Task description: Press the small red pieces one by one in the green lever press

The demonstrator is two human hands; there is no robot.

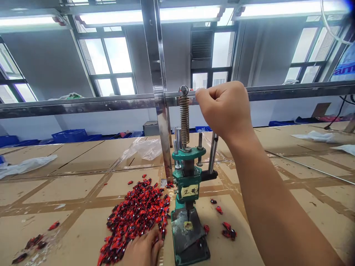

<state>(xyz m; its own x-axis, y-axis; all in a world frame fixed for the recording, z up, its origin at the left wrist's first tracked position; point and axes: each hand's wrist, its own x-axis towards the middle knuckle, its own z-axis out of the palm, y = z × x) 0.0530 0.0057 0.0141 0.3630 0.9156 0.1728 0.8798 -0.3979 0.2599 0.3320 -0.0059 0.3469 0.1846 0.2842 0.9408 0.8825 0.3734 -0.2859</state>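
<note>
A green hand press (188, 183) with a tall spring and a "2 #" label stands on the table. My right hand (226, 105) is raised, its fingers wrapped round the top of the press's metal lever (213, 153). Left of the press lies a big pile of small red and black parts (138, 210). At the pile's lower right edge my left hand (144, 247) has thumb and fingers together around a small red and black part, partly hidden by the fingers. On the press's base plate (180, 225), a small yellowish seat sits under the punch.
Loose red and black parts (229, 232) lie right of the press, others (34, 242) at far left. A steel post (159, 74) and crossbar (111, 103) stand behind. Plastic film (144, 148), blue bins (69, 135) and a thin rod (313, 168) lie farther out.
</note>
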